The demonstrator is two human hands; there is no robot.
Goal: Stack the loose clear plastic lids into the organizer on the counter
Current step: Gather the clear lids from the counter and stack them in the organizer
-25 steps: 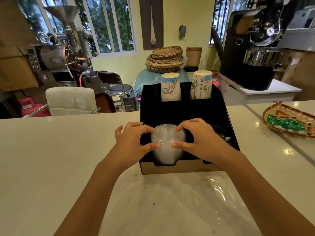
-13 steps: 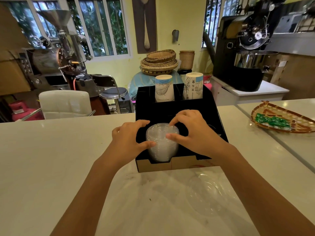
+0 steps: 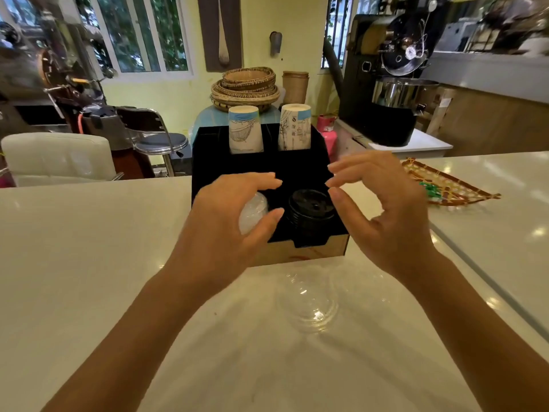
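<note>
now that the right hand (image 3: 383,209) has lifted off (fingers spread), left hand (image 3: 228,221) still cups the clear lids (image 3: 252,211)

We see two bare forearms, no sleeves up to frame edge. Left hand (image 3: 221,227), right hand (image 3: 383,215): no rings, watch or gloves. Fingers (image 3: 261,182) slim, nails short, unpainted at tips.

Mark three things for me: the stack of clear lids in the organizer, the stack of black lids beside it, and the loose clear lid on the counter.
stack of clear lids (image 3: 253,212), head view, exposed top right edge.
stack of black lids (image 3: 310,207), head view, top lid.
loose clear lid (image 3: 309,301), head view, dome centre.
</note>
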